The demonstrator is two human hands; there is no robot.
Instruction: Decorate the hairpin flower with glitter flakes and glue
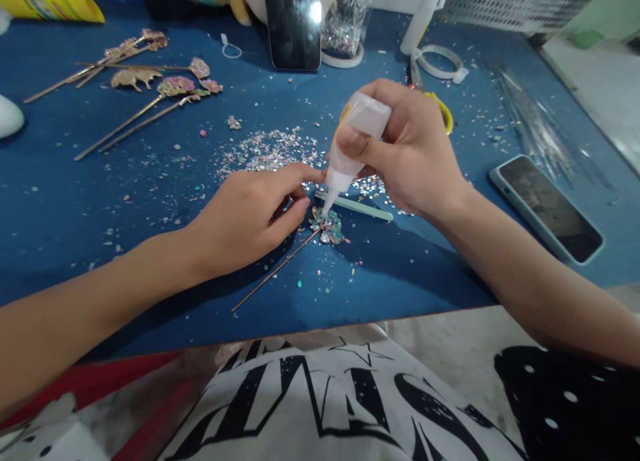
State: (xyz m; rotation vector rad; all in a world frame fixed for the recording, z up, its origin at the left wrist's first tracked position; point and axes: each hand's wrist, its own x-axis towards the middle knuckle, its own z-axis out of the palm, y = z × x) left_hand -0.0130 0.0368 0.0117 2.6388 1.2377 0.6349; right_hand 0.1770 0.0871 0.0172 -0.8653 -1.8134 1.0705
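Observation:
My right hand [410, 151] grips a small white squeeze bottle of glue [353, 148], tipped nozzle-down onto a glittery flower ornament [329, 225] on a thin metal stick [273, 271]. My left hand [250, 214] rests on the blue table [75, 201] beside the ornament, fingers curled and pinching at its edge by the stick's head. What lies between those fingertips is hidden. A pale green stick [360, 208] lies just behind the ornament.
A pile of loose glitter flakes [267, 151] lies behind my hands. Several finished flower sticks [145, 88] sit at the far left. A phone [550, 208] lies at right, another dark phone [295, 24] stands at the back, beside tape rings [440, 61].

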